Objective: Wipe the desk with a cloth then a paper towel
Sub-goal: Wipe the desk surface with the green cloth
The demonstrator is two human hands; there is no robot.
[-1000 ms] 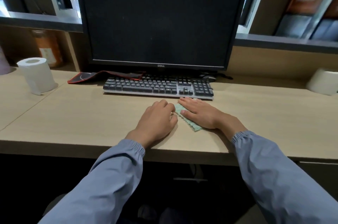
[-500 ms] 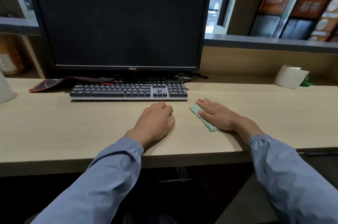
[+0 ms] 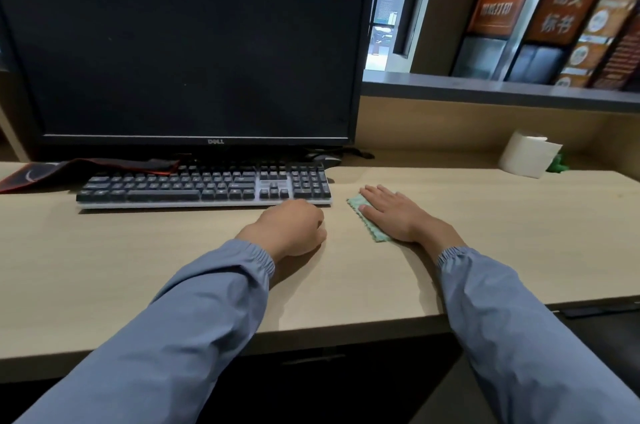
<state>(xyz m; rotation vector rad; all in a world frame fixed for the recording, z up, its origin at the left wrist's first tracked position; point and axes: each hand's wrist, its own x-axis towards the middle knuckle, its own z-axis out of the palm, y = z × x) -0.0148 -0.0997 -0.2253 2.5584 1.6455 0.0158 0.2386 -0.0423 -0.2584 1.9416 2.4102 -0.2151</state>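
A small pale green cloth (image 3: 367, 223) lies flat on the light wooden desk (image 3: 173, 250), just right of the keyboard's corner. My right hand (image 3: 391, 212) presses on it with flat, straight fingers and covers most of it. My left hand (image 3: 294, 228) rests on the desk beside it, fingers loosely curled, holding nothing. A white paper towel roll (image 3: 528, 153) stands at the back right of the desk.
A dark keyboard (image 3: 204, 184) sits in front of a black monitor (image 3: 187, 43). A black and red mouse pad (image 3: 69, 169) lies crumpled behind the keyboard's left end. A mouse (image 3: 325, 157) sits under the monitor's right corner. Books stand on the shelf (image 3: 502, 91) above.
My right hand has slid the cloth to the right, away from my left hand and past the keyboard's right end. The view has turned right with it; the left paper roll has left the frame.
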